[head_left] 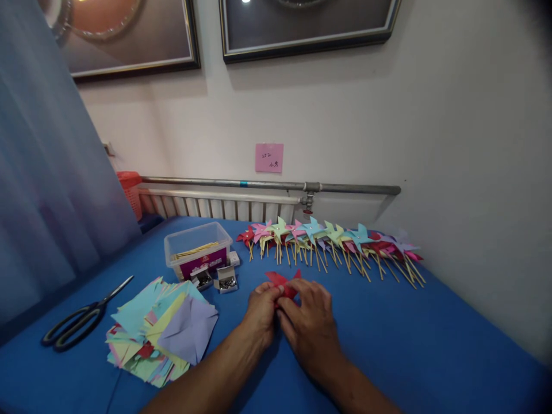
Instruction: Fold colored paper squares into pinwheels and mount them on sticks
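Observation:
A red paper pinwheel [290,289] is held just over the blue cloth, its folded blades pointing away from me. My left hand [264,307] pinches its left side between thumb and fingers. From the right, my right hand [308,316] grips the same pinwheel with bent fingers close to its middle. The fingers cover the centre, so whether a pin or stick is there cannot be seen. Left of my hands lies a pile of cut paper squares [190,330] in several colours. Two small open boxes of metal pins [227,283] stand beyond it.
A clear plastic tub [172,244] with wooden sticks [196,250] stands at the back left. Black-handled scissors [88,316] lie at the far left. Pinwheels on sticks [336,233] form a long row by the wall. A radiator and pipe [276,185] run behind the blue table [388,333].

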A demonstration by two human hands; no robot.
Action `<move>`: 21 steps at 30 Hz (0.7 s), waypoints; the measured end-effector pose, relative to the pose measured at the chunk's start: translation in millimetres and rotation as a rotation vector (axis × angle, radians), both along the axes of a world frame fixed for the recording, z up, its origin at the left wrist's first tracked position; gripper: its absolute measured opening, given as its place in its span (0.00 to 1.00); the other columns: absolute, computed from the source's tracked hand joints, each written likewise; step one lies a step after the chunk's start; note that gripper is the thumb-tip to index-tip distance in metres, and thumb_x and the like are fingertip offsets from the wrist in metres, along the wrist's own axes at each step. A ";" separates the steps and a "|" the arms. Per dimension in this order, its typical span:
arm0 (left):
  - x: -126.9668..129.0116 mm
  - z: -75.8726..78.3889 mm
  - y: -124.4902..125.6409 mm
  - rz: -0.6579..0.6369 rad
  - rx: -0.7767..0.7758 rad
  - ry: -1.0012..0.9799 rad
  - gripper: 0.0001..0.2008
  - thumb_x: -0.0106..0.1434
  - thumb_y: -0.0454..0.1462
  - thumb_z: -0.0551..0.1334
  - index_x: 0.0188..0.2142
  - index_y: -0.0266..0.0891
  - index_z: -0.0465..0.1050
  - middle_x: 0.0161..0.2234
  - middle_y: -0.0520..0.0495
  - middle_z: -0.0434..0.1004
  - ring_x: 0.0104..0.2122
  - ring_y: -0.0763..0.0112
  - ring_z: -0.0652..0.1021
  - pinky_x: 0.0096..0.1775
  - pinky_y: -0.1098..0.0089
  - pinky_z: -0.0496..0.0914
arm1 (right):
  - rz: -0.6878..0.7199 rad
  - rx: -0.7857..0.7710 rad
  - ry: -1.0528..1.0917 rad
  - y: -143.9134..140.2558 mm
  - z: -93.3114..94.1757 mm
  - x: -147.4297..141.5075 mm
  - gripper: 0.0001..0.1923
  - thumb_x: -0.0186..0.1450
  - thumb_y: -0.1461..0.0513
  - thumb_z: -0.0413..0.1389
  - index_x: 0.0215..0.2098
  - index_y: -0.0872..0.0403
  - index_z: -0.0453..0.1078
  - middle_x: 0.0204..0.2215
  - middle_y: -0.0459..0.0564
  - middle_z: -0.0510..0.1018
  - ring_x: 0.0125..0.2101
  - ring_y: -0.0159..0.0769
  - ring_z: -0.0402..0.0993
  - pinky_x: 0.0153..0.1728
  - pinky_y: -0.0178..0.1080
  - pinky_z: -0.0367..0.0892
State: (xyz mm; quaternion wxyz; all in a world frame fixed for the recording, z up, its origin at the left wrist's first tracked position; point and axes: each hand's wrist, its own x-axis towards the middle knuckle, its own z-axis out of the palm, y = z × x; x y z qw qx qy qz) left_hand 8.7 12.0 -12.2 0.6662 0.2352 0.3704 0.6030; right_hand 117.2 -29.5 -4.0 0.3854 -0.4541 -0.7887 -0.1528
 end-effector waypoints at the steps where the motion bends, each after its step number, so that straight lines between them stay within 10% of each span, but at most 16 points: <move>1: 0.4 0.4 -0.4 0.000 -0.009 -0.001 0.12 0.42 0.32 0.69 0.21 0.37 0.65 0.19 0.55 0.68 0.20 0.78 0.68 0.27 0.73 0.61 | 0.010 0.008 -0.006 -0.4 0.3 -1.1 0.07 0.67 0.63 0.55 0.39 0.47 0.75 0.47 0.53 0.74 0.50 0.47 0.65 0.57 0.56 0.53; 10: 0.9 -3.4 0.4 -0.012 0.034 0.009 0.14 0.43 0.35 0.71 0.22 0.37 0.65 0.19 0.56 0.68 0.20 0.78 0.68 0.26 0.74 0.60 | -0.084 -0.260 0.351 8.4 -6.3 4.9 0.11 0.68 0.58 0.53 0.31 0.49 0.74 0.40 0.53 0.74 0.43 0.46 0.69 0.44 0.49 0.63; 21: 1.7 -4.8 -0.9 -0.035 0.033 0.141 0.14 0.42 0.39 0.71 0.23 0.38 0.66 0.19 0.55 0.68 0.20 0.78 0.67 0.25 0.73 0.58 | -0.009 -0.622 0.772 26.3 -19.1 12.6 0.13 0.61 0.54 0.57 0.23 0.51 0.74 0.41 0.55 0.79 0.51 0.48 0.72 0.52 0.45 0.65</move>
